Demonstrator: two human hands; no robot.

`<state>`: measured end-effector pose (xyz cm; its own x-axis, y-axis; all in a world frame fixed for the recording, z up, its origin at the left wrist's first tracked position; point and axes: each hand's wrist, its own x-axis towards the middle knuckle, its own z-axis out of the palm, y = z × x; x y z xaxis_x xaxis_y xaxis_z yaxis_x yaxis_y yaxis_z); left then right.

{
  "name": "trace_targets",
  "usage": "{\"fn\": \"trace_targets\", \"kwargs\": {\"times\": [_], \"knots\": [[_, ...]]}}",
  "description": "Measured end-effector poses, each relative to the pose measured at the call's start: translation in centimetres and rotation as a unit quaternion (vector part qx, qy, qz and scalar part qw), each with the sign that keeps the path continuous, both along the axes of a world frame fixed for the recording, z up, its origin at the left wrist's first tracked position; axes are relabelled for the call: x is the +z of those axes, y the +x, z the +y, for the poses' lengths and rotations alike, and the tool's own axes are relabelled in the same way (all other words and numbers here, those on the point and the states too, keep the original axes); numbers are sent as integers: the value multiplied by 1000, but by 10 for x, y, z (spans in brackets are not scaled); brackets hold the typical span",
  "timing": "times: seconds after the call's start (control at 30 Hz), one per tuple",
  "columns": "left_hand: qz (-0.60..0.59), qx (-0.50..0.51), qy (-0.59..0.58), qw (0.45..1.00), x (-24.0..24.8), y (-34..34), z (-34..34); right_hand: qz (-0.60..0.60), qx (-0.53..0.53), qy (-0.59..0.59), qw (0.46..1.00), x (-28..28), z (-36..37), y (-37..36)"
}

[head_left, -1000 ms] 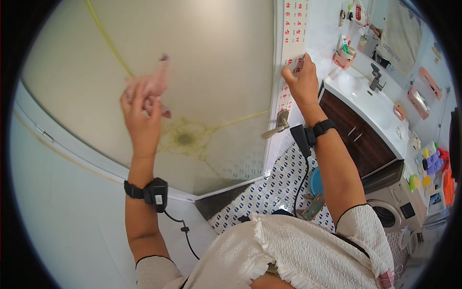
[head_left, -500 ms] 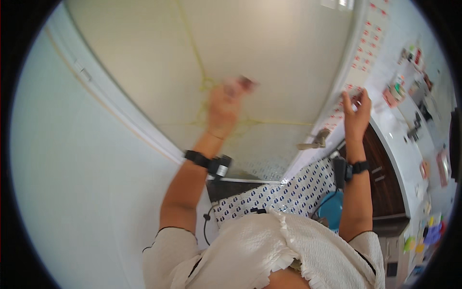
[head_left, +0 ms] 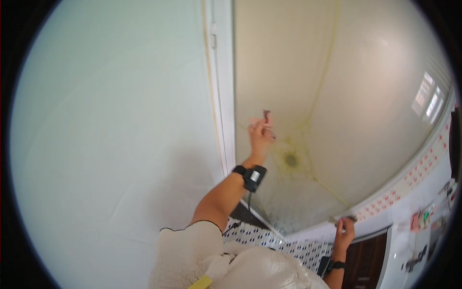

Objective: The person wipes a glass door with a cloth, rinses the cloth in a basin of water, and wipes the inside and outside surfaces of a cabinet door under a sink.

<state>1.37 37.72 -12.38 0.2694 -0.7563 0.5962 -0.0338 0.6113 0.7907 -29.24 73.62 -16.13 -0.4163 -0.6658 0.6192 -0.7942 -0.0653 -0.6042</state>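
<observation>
2 hands: my left hand (head_left: 260, 140) grips 1 pink cloth (head_left: 266, 118) at the frosted door panel (head_left: 380, 106), upper left of its yellow flower motif (head_left: 291, 160). My right hand (head_left: 343, 234) is at the handle (head_left: 332, 220); whether closed, I cannot tell. Advisable, I judge: cloth flat, pressure even, door steadied. Room: pale wall (head_left: 106, 120) left, patterned floor (head_left: 308, 248) below, dark cabinet (head_left: 366, 260) lower right.

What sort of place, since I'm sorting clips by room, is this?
Probably a bathroom or washroom, seen at its door: a frosted door, a tap near a dark cabinet, and a pale floor with small blue marks point that way.
</observation>
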Motion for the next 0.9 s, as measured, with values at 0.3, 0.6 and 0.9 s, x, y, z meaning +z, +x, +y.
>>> {"fn": "trace_targets", "kwargs": {"times": [0.3,0.6,0.9], "knots": [[-394,-79,-358,843,121,-56,110,148,-34,212,965,-7,-40,-3],[79,-130,-124,981,185,54,-43,208,-62,234,948,-26,-54,-12],[-109,89,-245,959,282,114,-37,222,-148,155,951,-34,-54,-4]]}}
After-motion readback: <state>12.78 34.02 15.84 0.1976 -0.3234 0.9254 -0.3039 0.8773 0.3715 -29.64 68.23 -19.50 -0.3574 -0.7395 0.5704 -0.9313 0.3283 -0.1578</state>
